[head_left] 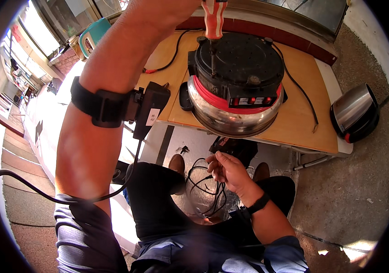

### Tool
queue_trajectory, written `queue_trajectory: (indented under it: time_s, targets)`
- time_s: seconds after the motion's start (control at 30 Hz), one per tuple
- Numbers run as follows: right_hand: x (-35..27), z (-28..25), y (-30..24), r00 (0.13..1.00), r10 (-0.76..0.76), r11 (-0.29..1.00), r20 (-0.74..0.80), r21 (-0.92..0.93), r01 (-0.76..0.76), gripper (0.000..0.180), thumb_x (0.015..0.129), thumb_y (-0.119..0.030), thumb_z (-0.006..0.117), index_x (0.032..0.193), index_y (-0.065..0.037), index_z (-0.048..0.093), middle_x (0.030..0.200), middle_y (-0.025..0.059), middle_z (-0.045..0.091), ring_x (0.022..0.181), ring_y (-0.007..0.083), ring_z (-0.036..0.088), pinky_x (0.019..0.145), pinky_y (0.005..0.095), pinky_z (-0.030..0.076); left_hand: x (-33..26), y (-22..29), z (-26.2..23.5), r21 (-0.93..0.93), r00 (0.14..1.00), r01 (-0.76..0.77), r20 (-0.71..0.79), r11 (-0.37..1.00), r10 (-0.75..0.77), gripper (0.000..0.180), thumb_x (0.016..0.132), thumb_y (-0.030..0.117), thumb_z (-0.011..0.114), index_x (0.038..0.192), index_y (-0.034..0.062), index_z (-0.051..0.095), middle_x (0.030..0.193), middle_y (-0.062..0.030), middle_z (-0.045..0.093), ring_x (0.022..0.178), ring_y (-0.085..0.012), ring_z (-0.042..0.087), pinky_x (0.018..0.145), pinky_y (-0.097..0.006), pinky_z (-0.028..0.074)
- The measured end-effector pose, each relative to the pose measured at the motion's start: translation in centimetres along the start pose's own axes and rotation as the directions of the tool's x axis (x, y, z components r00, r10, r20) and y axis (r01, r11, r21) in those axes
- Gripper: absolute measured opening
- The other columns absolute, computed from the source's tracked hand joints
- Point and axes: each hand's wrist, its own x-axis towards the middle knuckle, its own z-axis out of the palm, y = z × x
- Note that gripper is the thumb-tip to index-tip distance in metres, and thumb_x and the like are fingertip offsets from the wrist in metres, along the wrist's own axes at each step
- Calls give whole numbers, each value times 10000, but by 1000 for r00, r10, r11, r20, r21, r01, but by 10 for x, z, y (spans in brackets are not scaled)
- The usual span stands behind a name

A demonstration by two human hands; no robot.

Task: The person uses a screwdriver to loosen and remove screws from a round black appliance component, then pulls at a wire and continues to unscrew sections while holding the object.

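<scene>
1. Nearest the camera, the person's dark trousers and blue-grey sleeves fill the lower part of the view, both forearms rising out of them.
2. The right hand hangs over the lap with its fingers curled together, pinching a bundle of thin black wires that loops down below it; a black band sits on that wrist.
3. The left forearm reaches up and away across the left of the view, wearing a black strap with a small black box fixed to it, and a cable runs down from the box towards the shoulder.
4. The left hand itself lies past the top edge, so whether it is spread or gripping cannot be told; right where the arm ends, the orange-and-white handle of a screwdriver stands upright.
5. The screwdriver's shaft comes down onto the black underside of an overturned cooker, a round appliance with a red band and a shiny steel body, resting on the near part of the wooden tabletop.
6. A black cord trails from the cooker across the wood to the right.
7. Off the tabletop's right end, a steel kettle lies tipped on the rough floor.
8. Farther left, beyond the arm, stands a teal jug.
</scene>
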Motion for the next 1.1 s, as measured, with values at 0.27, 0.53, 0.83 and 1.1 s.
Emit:
queue_trajectory:
  time_s: [0.27,0.53,0.83,1.1]
  targets:
    - [0,2,0,1000,8,1000,-2,1,-8,426,1074,-428,514,1106,-30,662,830,43,695,612,90,601,498,203,403,0,-3,-1,79,998,-40,44,996,36,402,1064,325,564,1212,-38,649,951,-35,654,882,-114,589,797,-264,496]
    - [1,3,-1,1000,7,1000,4,0,-7,428,1072,-432,517,1103,-33,666,833,38,697,615,85,600,505,205,410,3,0,-5,14,998,39,39,999,-40,370,1055,298,579,1223,-22,657,988,-38,649,888,-117,592,810,-268,499]
    - [-1,0,0,1000,-5,1000,-2,9,5,430,1072,-432,517,1102,-30,667,827,43,700,601,93,604,486,209,394,-7,10,5,-3,1000,11,-18,1000,-11,386,1070,307,549,1211,-36,657,976,-33,645,878,-116,584,802,-260,491]
    - [-1,1,0,1000,-2,1000,5,6,2,432,1072,-430,516,1103,-26,666,827,43,699,602,91,602,493,213,400,-3,7,2,-6,997,71,-21,997,-71,377,1067,321,558,1202,-13,667,991,-32,653,873,-118,578,809,-257,489]
